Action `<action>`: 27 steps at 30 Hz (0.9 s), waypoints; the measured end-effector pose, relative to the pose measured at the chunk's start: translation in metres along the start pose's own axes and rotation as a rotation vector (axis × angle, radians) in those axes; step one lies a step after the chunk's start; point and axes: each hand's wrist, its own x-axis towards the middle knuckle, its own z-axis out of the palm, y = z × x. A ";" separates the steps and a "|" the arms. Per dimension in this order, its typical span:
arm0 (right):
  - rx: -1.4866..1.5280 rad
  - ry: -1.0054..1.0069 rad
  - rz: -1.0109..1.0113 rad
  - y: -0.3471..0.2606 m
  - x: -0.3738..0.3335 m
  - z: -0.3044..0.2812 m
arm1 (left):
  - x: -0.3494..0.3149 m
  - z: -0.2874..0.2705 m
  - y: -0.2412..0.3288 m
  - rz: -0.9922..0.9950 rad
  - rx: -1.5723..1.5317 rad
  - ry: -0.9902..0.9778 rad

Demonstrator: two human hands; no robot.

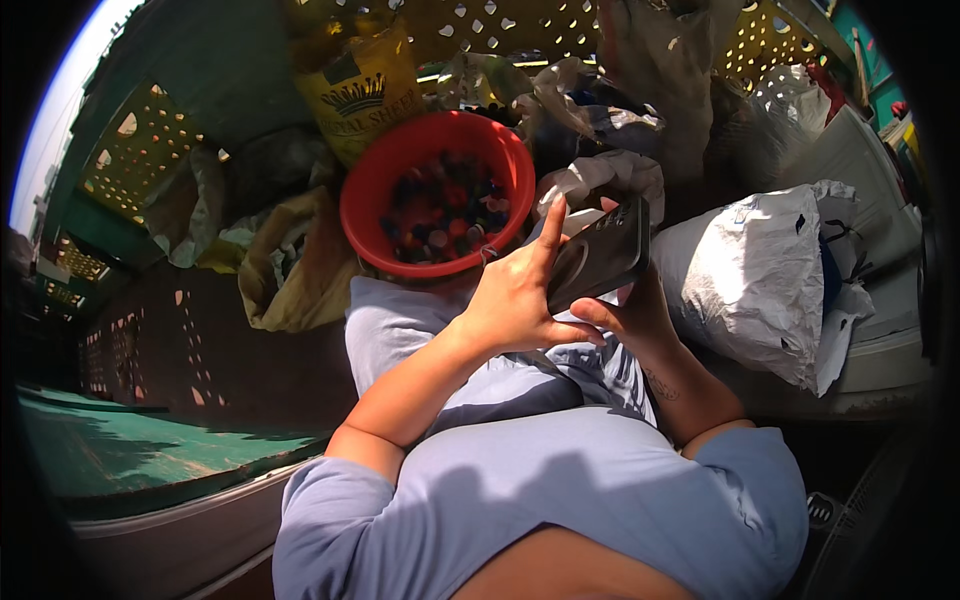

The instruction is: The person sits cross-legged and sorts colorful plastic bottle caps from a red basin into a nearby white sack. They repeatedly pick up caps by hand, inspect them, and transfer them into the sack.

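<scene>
A dark smartphone (pixel 612 252) is held tilted above my lap, between both hands. My left hand (pixel 515 295) is closed on its left side, with the index finger stretched up along the edge and the thumb below. Around the phone's lower right side my right hand (pixel 640 312) is wrapped, its thumb showing at the bottom edge; most of its other fingers are hidden behind the phone. Just beyond my left hand stands a red basin (pixel 359 222) with many small round pieces (pixel 450 205) in it, dark, red and pale, looking like bottle caps.
A yellow bag (pixel 365 95) stands behind the basin, and an open tan sack (pixel 290 265) slumps to its left. On the right lies a stuffed white sack (pixel 745 280). Crumpled plastic bags (pixel 595 115) fill the back, before a yellow perforated panel (pixel 520 30).
</scene>
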 end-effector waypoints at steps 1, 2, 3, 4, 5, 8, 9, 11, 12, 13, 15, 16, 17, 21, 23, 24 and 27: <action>-0.079 0.019 -0.021 -0.002 -0.009 -0.004 | -0.001 0.009 0.001 0.027 0.048 -0.014; -0.063 0.073 0.035 -0.005 -0.020 -0.007 | -0.001 0.018 0.003 0.014 0.042 -0.073; 0.044 0.114 0.055 0.002 -0.036 -0.008 | -0.006 0.033 0.008 0.026 0.045 -0.138; 0.133 0.167 0.071 0.003 -0.047 -0.010 | -0.006 0.044 0.010 0.068 0.017 -0.144; 0.247 0.246 0.057 0.003 -0.061 -0.017 | -0.004 0.060 0.015 0.095 -0.025 -0.188; -0.143 0.329 0.124 0.007 -0.115 -0.055 | 0.004 0.092 0.012 0.172 -0.092 -0.314; -0.337 0.332 0.180 0.009 -0.142 -0.067 | 0.006 0.096 0.008 0.194 -0.081 -0.288; -0.546 0.534 0.164 0.028 -0.195 -0.077 | 0.010 0.084 -0.006 0.106 -0.091 -0.277; -0.633 0.613 0.193 0.046 -0.220 -0.080 | 0.008 0.076 -0.012 0.023 -0.142 -0.243; -0.716 0.670 0.243 0.068 -0.243 -0.083 | 0.007 0.065 -0.019 -0.077 -0.178 -0.188; -0.740 0.965 0.403 0.122 -0.286 -0.084 | 0.003 0.043 -0.037 -0.199 -0.197 -0.114; -0.584 1.110 0.551 0.151 -0.305 -0.084 | -0.002 0.032 -0.048 -0.227 -0.174 -0.073; -0.631 1.346 0.829 0.181 -0.322 -0.087 | -0.010 0.021 -0.058 -0.256 -0.149 -0.024; -0.606 1.649 1.007 0.284 -0.386 -0.120 | -0.046 -0.027 -0.090 -0.378 -0.074 0.161; -0.652 1.737 1.439 0.322 -0.399 -0.133 | -0.077 -0.052 -0.099 -0.393 0.040 0.213; -0.604 1.752 1.500 0.335 -0.399 -0.139 | -0.092 -0.066 -0.103 -0.436 0.060 0.217; -0.549 1.881 1.633 0.360 -0.376 -0.161 | -0.137 -0.103 -0.105 -0.642 0.207 0.296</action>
